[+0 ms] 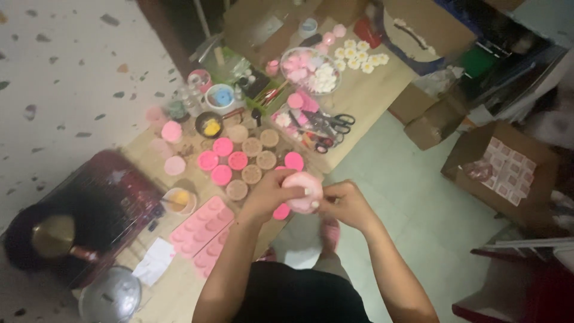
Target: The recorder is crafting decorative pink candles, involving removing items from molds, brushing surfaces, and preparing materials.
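Both hands grip one pink round mould [302, 192] above desk [365, 96] edge: left hand [270, 192] & right hand [343, 202] closed round it. Approx a dozen round moulds [251, 157] sit filled on desk; this one not set down.

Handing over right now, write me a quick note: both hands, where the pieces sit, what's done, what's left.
Left hand and right hand together grip one round pink mould above the table edge.
Round pink moulds and tan filled rounds sit in rows beyond the hands; a pink tray mould lies at the left.
Done: white flower pieces laid out at the far end.
Left: the rows of rounds sit untouched.
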